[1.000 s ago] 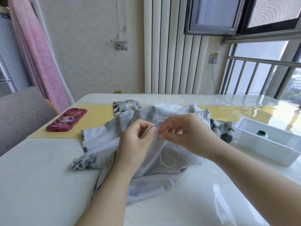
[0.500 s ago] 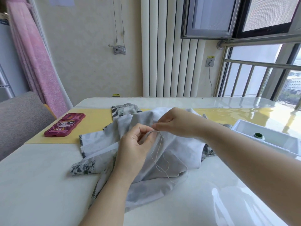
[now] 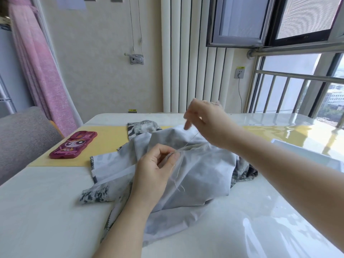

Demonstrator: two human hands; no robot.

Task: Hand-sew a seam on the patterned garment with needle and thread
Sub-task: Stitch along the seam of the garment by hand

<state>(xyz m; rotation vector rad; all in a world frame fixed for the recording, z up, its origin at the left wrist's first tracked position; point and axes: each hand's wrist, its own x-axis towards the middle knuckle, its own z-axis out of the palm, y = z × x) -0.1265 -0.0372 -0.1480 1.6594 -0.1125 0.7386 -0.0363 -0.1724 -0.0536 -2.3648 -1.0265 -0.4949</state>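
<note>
The pale grey garment with dark patterned edges lies bunched in the middle of the white table. My left hand pinches a fold of the garment at the seam between thumb and forefinger. Above and behind the cloth, my right hand is raised, its fingertips pinching the needle, which is barely visible. A thin white thread runs taut from that hand down to the pinched fold. Loose thread ends hang below my left thumb.
A dark pink phone case with a cartoon face lies on the yellow mat at the left. A white tray stands at the right, mostly behind my right forearm. A grey chair stands beside the table's left edge.
My right hand has lifted up and away from my left hand, drawing the thread tight; the slack loops on the cloth are gone. My left hand keeps its pinch.
</note>
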